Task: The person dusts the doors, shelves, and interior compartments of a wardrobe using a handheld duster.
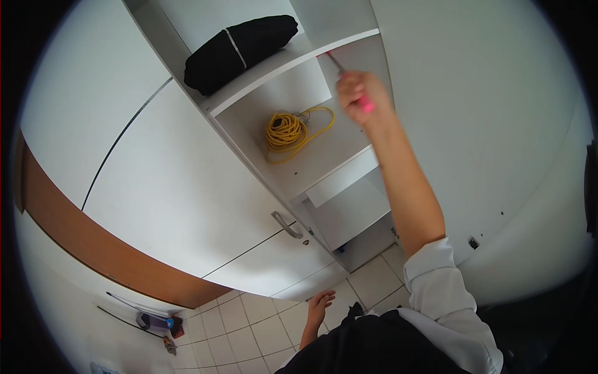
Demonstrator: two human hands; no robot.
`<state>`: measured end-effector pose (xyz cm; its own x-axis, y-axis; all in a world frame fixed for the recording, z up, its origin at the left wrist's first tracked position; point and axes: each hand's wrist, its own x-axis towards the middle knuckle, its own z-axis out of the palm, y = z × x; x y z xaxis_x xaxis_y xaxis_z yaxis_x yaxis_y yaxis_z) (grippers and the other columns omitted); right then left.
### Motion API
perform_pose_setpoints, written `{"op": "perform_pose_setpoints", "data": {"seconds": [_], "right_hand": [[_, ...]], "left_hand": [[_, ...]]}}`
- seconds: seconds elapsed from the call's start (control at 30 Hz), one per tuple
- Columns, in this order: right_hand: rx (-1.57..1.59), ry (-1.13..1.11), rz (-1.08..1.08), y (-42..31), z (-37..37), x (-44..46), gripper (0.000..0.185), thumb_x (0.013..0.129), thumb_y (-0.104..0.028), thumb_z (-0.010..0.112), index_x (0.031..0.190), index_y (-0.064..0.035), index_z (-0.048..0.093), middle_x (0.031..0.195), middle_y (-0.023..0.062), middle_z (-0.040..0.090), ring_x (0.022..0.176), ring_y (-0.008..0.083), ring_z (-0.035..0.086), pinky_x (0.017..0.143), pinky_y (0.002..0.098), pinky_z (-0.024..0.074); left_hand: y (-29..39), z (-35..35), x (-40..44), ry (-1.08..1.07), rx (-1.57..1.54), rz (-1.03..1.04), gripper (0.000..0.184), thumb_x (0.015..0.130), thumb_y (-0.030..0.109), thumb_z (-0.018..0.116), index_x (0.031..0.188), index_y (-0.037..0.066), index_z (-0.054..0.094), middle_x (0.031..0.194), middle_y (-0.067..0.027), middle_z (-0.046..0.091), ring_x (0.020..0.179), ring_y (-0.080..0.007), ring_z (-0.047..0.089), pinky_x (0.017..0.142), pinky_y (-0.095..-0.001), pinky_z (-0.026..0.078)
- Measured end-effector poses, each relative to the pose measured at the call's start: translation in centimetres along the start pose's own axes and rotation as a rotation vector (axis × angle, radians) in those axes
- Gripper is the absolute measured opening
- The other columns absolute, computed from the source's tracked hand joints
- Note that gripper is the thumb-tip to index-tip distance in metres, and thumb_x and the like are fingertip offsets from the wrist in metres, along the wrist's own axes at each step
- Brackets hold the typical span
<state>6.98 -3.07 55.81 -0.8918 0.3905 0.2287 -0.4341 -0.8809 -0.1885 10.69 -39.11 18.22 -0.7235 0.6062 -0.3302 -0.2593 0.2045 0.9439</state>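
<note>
The blurred right hand (360,93) is closed round a pink-handled tool (367,106), hiding its middle; the tip, near the upper shelf (349,41), is hard to make out; the left hand (320,305) hangs loosely open; yellow cable (286,133) lies coiled nearby; a black bundle (265,40) sits above.

whole frame, upper left to lower right | text: none legible | labels: none legible | brands: none legible | numbers: none legible | signs: none legible
</note>
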Motion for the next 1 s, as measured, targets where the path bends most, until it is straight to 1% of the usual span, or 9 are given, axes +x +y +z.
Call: {"op": "perform_pose_setpoints", "data": {"seconds": [0.13, 0.2, 0.27, 0.37, 0.5, 0.63, 0.7, 0.83, 1.0], "right_hand": [[-0.673, 0.032, 0.192, 9.0, 3.1, -5.0, 0.015, 0.080, -0.015, 0.040, 0.068, -0.0087, 0.033, 0.050, -0.0021, 0.030, 0.035, 0.0061, 0.028, 0.030, 0.0189, 0.0224], [-0.689, -0.070, 0.330, 11.5, 4.1, -8.0, 0.011, 0.081, -0.015, 0.039, 0.072, -0.0094, 0.036, 0.049, -0.0030, 0.030, 0.035, 0.0057, 0.027, 0.030, 0.0183, 0.0211], [-0.554, -0.032, 0.350, 9.9, 3.8, -9.7, 0.006, 0.082, -0.014, 0.038, 0.079, -0.0094, 0.040, 0.050, -0.0025, 0.032, 0.034, 0.0062, 0.030, 0.027, 0.0188, 0.0243], [0.168, -0.285, 0.567, 2.7, 0.3, -11.8, 0.016, 0.083, -0.013, 0.039, 0.083, 0.0016, 0.044, 0.053, -0.0020, 0.034, 0.032, 0.0050, 0.028, 0.024, 0.0164, 0.0255], [0.113, -0.111, 0.237, -0.5, -0.4, -16.9, 0.028, 0.085, -0.014, 0.033, 0.108, 0.0003, 0.042, 0.048, -0.0044, 0.029, 0.031, 0.0052, 0.026, 0.023, 0.0181, 0.0271], [-0.396, 0.201, 0.053, 4.4, 1.0, -18.4, 0.031, 0.084, -0.014, 0.034, 0.115, -0.0126, 0.038, 0.050, -0.0024, 0.029, 0.032, 0.0044, 0.026, 0.026, 0.0175, 0.0243], [-0.541, 0.151, 0.343, 6.5, 2.6, -19.5, 0.038, 0.083, -0.014, 0.038, 0.120, -0.0104, 0.032, 0.049, -0.0035, 0.027, 0.031, 0.0046, 0.026, 0.026, 0.0182, 0.0233], [-0.730, 0.048, 0.480, 5.4, 1.6, -21.0, 0.044, 0.082, -0.014, 0.039, 0.125, -0.0094, 0.027, 0.047, -0.0039, 0.027, 0.032, 0.0049, 0.028, 0.027, 0.0190, 0.0244], [-1.696, 0.360, -0.106, 0.3, -5.1, -17.1, 0.042, 0.079, -0.009, 0.042, 0.121, -0.0055, 0.035, 0.048, 0.0018, 0.041, 0.035, 0.0098, 0.039, 0.034, 0.0234, 0.0337]], "left_hand": [[0.2, 0.4, 0.2, -0.050, 0.056, -0.038, 0.025, 0.082, 0.012, 0.038, 0.101, 0.002, 0.051, 0.102, -0.0083, 0.054, 0.093, -0.0180, 0.052, 0.078, -0.0295, 0.040], [0.7, 0.5, 0.7, -0.055, 0.038, -0.022, 0.025, 0.082, 0.011, 0.038, 0.101, 0.001, 0.051, 0.102, -0.0081, 0.054, 0.092, -0.0178, 0.052, 0.077, -0.0294, 0.040], [1.3, 0.5, 1.3, -0.050, 0.068, 0.004, 0.025, 0.082, 0.011, 0.038, 0.101, 0.001, 0.051, 0.101, -0.0078, 0.054, 0.092, -0.0177, 0.052, 0.077, -0.0292, 0.040], [0.7, 0.4, 1.9, -0.046, 0.079, 0.035, 0.024, 0.082, 0.012, 0.039, 0.100, 0.003, 0.052, 0.100, -0.0062, 0.055, 0.092, -0.0163, 0.052, 0.076, -0.0279, 0.040], [0.3, 0.7, 2.0, -0.032, 0.053, 0.031, 0.024, 0.082, 0.013, 0.039, 0.099, 0.004, 0.053, 0.098, -0.0046, 0.055, 0.091, -0.0148, 0.052, 0.075, -0.0267, 0.039], [-0.6, 1.0, 1.8, -0.040, 0.037, 0.003, 0.024, 0.082, 0.014, 0.039, 0.099, 0.004, 0.053, 0.099, -0.0047, 0.055, 0.090, -0.0145, 0.052, 0.075, -0.0266, 0.039], [-0.7, 1.2, 1.9, -0.065, 0.041, 0.004, 0.024, 0.082, 0.014, 0.039, 0.099, 0.004, 0.053, 0.098, -0.0045, 0.055, 0.089, -0.0141, 0.052, 0.075, -0.0264, 0.039], [0.3, 1.8, 2.4, -0.089, 0.067, 0.035, 0.024, 0.081, 0.014, 0.040, 0.099, 0.004, 0.053, 0.096, -0.0042, 0.055, 0.088, -0.0136, 0.052, 0.074, -0.0256, 0.039], [0.9, 2.5, 3.0, -0.065, 0.038, 0.100, 0.024, 0.081, 0.012, 0.040, 0.097, 0.003, 0.054, 0.093, -0.0047, 0.056, 0.086, -0.0131, 0.052, 0.072, -0.0243, 0.039]]}}
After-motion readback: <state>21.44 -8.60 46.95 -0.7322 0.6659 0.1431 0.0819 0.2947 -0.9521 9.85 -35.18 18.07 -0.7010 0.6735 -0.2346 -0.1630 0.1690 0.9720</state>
